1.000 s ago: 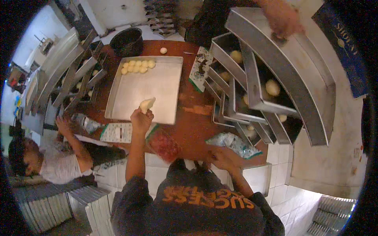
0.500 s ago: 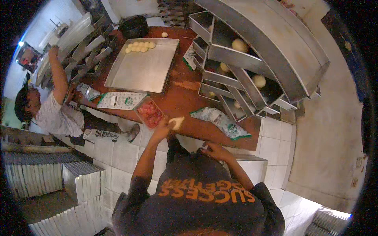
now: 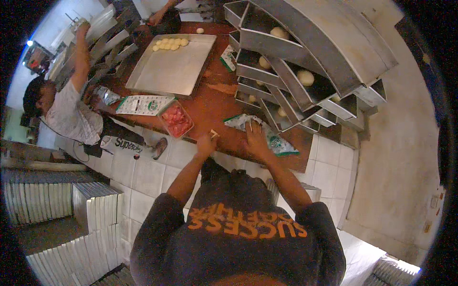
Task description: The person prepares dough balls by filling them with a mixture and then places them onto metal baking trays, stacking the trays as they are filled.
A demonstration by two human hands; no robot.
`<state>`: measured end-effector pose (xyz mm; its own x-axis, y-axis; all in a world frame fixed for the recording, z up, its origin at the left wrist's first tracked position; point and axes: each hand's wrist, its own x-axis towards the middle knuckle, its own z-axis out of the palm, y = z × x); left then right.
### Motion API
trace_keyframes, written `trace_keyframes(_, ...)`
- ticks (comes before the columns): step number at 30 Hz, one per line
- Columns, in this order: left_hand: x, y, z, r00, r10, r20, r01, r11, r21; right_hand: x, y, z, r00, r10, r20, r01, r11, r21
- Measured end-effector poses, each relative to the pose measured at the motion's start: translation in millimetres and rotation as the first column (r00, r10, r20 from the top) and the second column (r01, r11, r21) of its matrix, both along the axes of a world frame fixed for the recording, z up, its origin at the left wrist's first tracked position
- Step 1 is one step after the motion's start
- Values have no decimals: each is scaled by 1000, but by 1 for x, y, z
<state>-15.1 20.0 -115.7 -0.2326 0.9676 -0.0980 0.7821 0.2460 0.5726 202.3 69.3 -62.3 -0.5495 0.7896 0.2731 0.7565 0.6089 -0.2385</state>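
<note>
Pale dough piece (image 3: 214, 133), at 1 o'clock of the left hand (image 3: 206, 144), is pinched in its curled fingers. Judged light, soft and easily torn; a gentle grasp about the middle should suit. The right hand (image 3: 256, 139), at the left's 3 o'clock, lies with fingers spread on a white-and-green pouch (image 3: 285, 147), likely slick and pliant, best lifted by its edges. Marks: the pouch bears a green emblem; the dark shirt (image 3: 234, 190), at 6 o'clock, carries orange lettering.

Brown table (image 3: 217, 107) w/ metal tray (image 3: 162, 69), plastic tub (image 3: 187, 113), printed bags (image 3: 280, 145); stacked tins (image 3: 274, 47) on R
</note>
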Motion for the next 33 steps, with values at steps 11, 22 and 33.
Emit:
trace_keyframes(11, -52, 18, -85, 992, -26, 123, 0, 977, 212, -24, 48, -50, 960, -204, 191, 205, 979, 15)
trace_keyframes(22, -43, -11, -24, 282, 190, 940, -302, 948, -101, -40, 94, -37, 952, -88, 292, 201, 901, -384)
trace_keyframes(33, -32, 24, -2, -268, 214, 939, -327, 897, -298, -16, 95, -4, 979, 187, -82, -204, 918, -339)
